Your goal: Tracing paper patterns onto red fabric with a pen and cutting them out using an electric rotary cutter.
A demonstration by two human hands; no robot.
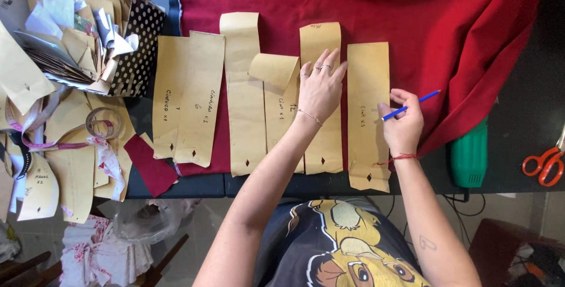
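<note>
Red cloth (365,4) covers the middle of the dark table (518,128), its right side falling in a slanted fold towards the near edge. Six tan paper pattern strips lie side by side on it, their long sides running away from the person and their near ends reaching the table's front edge.

The left hand (321,90) lies flat, fingers spread and pressed on the fifth strip (321,40), holding nothing; its thumb side touches the curled-over top of the fourth strip (276,72). The right hand (403,125) is closed around a blue pencil (412,106), the tip touching the right edge of the sixth strip (368,110), which sits just beside the fifth with a narrow band of red between them.

Right of the sixth strip the cloth is bare up to its fold. Beyond the fold sit a green tool (469,154) and orange-handled scissors (547,163), near the table's right edge. To the left, a polka-dot box (138,52) stuffed with paper pieces crowds the corner, with loose patterns, a tape roll (103,122) and a red scrap (152,166) packed close together.
</note>
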